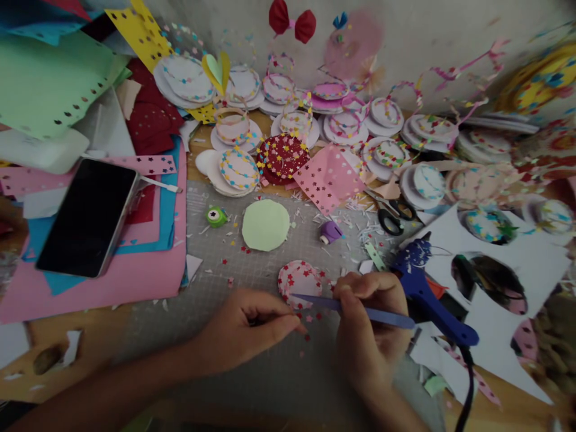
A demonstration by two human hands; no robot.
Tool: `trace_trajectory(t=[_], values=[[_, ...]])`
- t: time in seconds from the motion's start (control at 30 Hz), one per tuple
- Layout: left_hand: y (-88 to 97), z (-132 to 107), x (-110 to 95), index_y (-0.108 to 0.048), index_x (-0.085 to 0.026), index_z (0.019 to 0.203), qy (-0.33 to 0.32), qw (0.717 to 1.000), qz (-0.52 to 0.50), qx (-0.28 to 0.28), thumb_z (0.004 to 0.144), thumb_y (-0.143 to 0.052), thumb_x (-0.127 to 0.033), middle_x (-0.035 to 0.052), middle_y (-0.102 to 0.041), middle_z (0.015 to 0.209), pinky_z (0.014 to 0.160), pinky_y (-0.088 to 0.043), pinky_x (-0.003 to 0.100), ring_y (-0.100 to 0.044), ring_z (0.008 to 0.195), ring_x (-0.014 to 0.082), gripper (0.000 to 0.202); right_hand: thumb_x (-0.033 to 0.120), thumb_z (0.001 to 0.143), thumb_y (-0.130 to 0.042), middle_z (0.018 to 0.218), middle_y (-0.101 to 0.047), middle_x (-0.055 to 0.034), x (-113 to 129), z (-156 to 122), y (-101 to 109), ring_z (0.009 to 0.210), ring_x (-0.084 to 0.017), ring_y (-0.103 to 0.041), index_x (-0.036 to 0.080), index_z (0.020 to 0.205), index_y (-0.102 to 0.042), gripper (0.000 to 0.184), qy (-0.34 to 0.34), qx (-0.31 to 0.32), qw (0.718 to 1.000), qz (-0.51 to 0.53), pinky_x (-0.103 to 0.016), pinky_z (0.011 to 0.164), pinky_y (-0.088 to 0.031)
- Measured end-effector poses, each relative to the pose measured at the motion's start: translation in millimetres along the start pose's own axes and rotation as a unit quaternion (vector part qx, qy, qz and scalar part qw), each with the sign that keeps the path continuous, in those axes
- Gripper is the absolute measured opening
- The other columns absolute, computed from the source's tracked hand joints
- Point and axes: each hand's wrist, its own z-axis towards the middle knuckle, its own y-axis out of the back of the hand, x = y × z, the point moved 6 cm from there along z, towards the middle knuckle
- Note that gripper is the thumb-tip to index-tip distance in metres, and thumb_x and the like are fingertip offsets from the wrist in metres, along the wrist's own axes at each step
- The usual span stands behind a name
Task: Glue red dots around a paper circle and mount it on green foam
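My right hand (371,324) grips blue-violet tweezers (375,315) between thumb and fingers. Their pointed end reaches left over a small round paper disc (306,279), pinkish white with red and pink stars around its rim. Just below that disc, my left hand (252,327) has thumb and forefinger brought together; whatever may be between them is too small to make out. Loose red stars (318,316) lie near the fingertips. Farther back on the grey cutting mat (216,252) is a plain pale green paper disc (265,225), between a green punch (216,216) and a purple punch (330,232).
A phone (90,216) lies on stacked coloured paper at left. Black-handled scissors (390,217) and a blue glue gun (429,300) with a black cord are at right. Several star-decorated paper hats (344,126) line the wall. Paper scraps litter the mat.
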Motion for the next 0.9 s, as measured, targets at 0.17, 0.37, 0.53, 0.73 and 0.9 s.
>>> trace_trajectory(t=[0.17, 0.37, 0.53, 0.73, 0.9], values=[[-0.3, 0.5, -0.6, -0.075, -0.008, 0.08, 0.005, 1.0, -0.017, -0.002, 0.083, -0.055, -0.027, -0.0068, -0.034, 0.045, 0.039, -0.017, 0.018, -0.028, 0.041, 0.0047, 0.028, 0.014, 0.087, -0.057, 0.07, -0.048, 0.0037, -1.3, -0.2, 1.8, 0.066, -0.011, -0.046, 0.022, 0.085, -0.05, 0.011, 0.003, -0.006, 1.0, 0.006, -0.021, 0.058, -0.037], [-0.2, -0.7, 0.1, -0.076, -0.01, 0.082, 0.004, 1.0, -0.01, -0.005, 0.083, -0.056, -0.028, -0.006, -0.036, 0.046, 0.04, -0.018, 0.018, -0.029, 0.042, 0.0048, 0.027, 0.015, 0.088, -0.057, 0.071, -0.049, 0.0036, -0.9, -0.2, 0.8, 0.065, -0.011, -0.046, 0.022, 0.086, -0.05, 0.01, 0.006, -0.006, 1.0, -0.008, -0.022, 0.058, -0.037], [1.1, 0.8, 1.7, -0.077, -0.011, 0.083, 0.004, 1.0, 0.006, -0.011, 0.082, -0.056, -0.028, -0.0047, -0.04, 0.048, 0.041, -0.02, 0.018, -0.031, 0.043, 0.0056, 0.027, 0.013, 0.087, -0.057, 0.072, -0.05, 0.0034, 1.0, -1.8, 0.1, 0.064, -0.01, -0.047, 0.022, 0.086, -0.05, 0.011, 0.014, -0.002, 0.999, -0.036, -0.021, 0.058, -0.038], [2.8, 0.3, 4.4, -0.077, -0.014, 0.086, 0.001, 0.999, 0.025, -0.021, 0.082, -0.057, -0.028, -0.0024, -0.046, 0.053, 0.043, -0.022, 0.018, -0.034, 0.048, 0.0066, 0.025, 0.011, 0.086, -0.056, 0.07, -0.048, 0.0037, 1.0, -1.3, -1.8, 0.062, -0.01, -0.047, 0.022, 0.085, -0.049, 0.013, 0.019, 0.005, 0.998, -0.051, -0.022, 0.057, -0.039], [2.1, -0.7, 4.2, -0.077, -0.012, 0.084, 0.008, 0.999, 0.03, -0.011, 0.083, -0.056, -0.028, -0.0019, -0.047, 0.053, 0.043, -0.021, 0.018, -0.033, 0.048, 0.0065, 0.026, 0.01, 0.086, -0.055, 0.069, -0.048, 0.0036, 4.0, -0.9, -3.6, 0.061, -0.01, -0.046, 0.021, 0.083, -0.049, 0.013, 0.029, 0.014, 0.998, -0.053, -0.021, 0.056, -0.038]])
